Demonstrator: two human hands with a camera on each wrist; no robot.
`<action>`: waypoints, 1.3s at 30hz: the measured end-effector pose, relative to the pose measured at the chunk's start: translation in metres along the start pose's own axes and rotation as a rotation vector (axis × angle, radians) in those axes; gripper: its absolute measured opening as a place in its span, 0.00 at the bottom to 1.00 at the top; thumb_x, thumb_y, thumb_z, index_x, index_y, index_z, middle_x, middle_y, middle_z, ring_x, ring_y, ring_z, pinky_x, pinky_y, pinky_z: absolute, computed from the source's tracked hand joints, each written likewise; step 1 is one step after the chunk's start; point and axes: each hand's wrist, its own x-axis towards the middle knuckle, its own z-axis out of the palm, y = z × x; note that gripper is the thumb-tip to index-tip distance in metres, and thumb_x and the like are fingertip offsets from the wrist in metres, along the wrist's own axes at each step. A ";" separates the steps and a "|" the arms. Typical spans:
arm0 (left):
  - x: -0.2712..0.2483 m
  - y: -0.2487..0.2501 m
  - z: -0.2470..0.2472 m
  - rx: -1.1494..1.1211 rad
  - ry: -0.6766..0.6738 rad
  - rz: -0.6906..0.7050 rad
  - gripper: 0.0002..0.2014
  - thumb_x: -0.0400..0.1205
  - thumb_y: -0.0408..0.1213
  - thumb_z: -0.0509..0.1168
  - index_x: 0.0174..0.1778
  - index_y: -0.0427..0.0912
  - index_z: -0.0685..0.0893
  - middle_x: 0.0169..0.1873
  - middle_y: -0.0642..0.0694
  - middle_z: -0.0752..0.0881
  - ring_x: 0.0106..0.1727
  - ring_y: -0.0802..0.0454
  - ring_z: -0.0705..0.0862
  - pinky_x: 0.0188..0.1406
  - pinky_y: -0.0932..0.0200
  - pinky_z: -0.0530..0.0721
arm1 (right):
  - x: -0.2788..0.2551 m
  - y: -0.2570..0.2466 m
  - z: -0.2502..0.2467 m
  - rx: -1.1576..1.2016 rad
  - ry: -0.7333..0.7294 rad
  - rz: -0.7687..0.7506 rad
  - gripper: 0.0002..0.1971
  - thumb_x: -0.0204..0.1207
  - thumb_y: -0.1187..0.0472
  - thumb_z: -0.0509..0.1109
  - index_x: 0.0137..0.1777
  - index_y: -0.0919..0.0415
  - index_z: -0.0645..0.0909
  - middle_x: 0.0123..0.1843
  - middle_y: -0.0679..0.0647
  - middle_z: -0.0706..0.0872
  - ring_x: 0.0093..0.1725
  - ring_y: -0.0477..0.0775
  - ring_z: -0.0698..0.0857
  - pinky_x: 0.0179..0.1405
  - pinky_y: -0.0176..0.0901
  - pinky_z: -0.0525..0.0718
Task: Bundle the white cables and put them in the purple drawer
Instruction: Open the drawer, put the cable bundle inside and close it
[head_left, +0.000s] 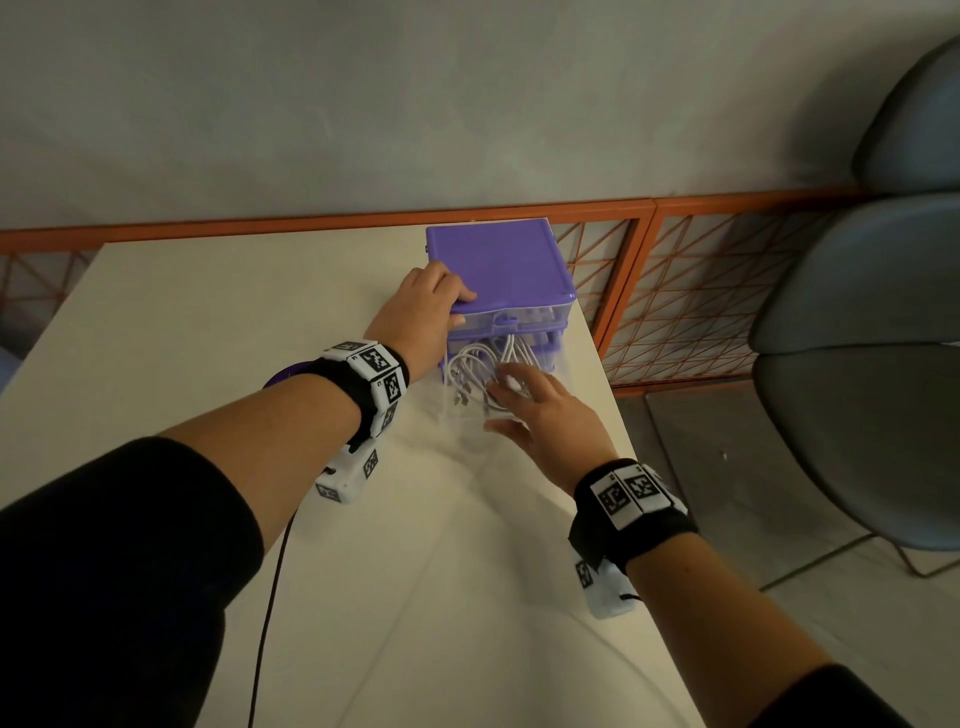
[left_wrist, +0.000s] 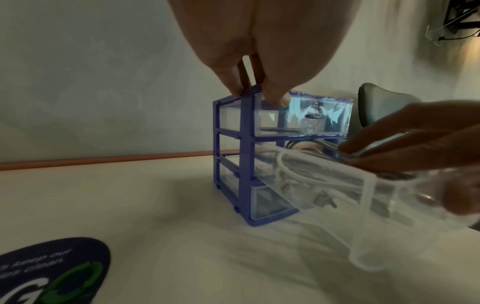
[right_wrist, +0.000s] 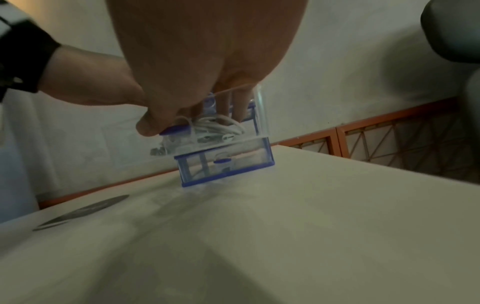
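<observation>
A purple drawer unit (head_left: 498, 265) (left_wrist: 245, 144) (right_wrist: 226, 174) with clear drawers stands at the table's far right. Its middle drawer (head_left: 462, 415) (left_wrist: 369, 216) (right_wrist: 259, 115) is pulled out toward me. Coiled white cables (head_left: 472, 364) (left_wrist: 298, 170) (right_wrist: 221, 125) lie inside it. My left hand (head_left: 441, 296) (left_wrist: 259, 86) grips the unit's top front-left corner, thumb on the top drawer's face. My right hand (head_left: 519, 400) (left_wrist: 415, 144) (right_wrist: 194, 92) lays straight fingers on the cables in the drawer. Its thumb touches the drawer's front beside the purple handle (right_wrist: 174, 129).
A dark round printed mat (left_wrist: 52, 271) (head_left: 291, 371) lies left of the unit, partly under my left wrist. An orange wire-grid rail (head_left: 649, 260) runs behind the table. Grey chairs (head_left: 857, 364) stand to the right. The table's right edge (head_left: 618, 431) is close to the drawer.
</observation>
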 end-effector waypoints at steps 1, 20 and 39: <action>0.000 0.000 0.000 0.003 -0.002 0.006 0.15 0.80 0.29 0.65 0.63 0.38 0.78 0.62 0.40 0.76 0.62 0.43 0.74 0.57 0.56 0.74 | 0.003 0.002 -0.002 -0.008 -0.003 -0.010 0.25 0.76 0.42 0.62 0.66 0.55 0.83 0.70 0.52 0.82 0.66 0.58 0.83 0.50 0.52 0.88; -0.014 -0.011 0.006 -0.086 0.025 -0.017 0.29 0.77 0.49 0.68 0.73 0.42 0.72 0.75 0.37 0.64 0.79 0.41 0.59 0.78 0.49 0.62 | 0.014 0.005 -0.007 0.098 0.333 0.313 0.30 0.66 0.41 0.70 0.64 0.57 0.73 0.66 0.55 0.74 0.66 0.56 0.69 0.68 0.51 0.70; -0.015 -0.024 0.049 -0.598 0.061 -0.402 0.42 0.63 0.44 0.82 0.69 0.43 0.66 0.65 0.42 0.79 0.61 0.49 0.82 0.63 0.47 0.82 | 0.047 0.044 -0.006 0.757 0.243 0.664 0.28 0.70 0.56 0.77 0.70 0.56 0.73 0.62 0.43 0.80 0.59 0.44 0.81 0.60 0.40 0.79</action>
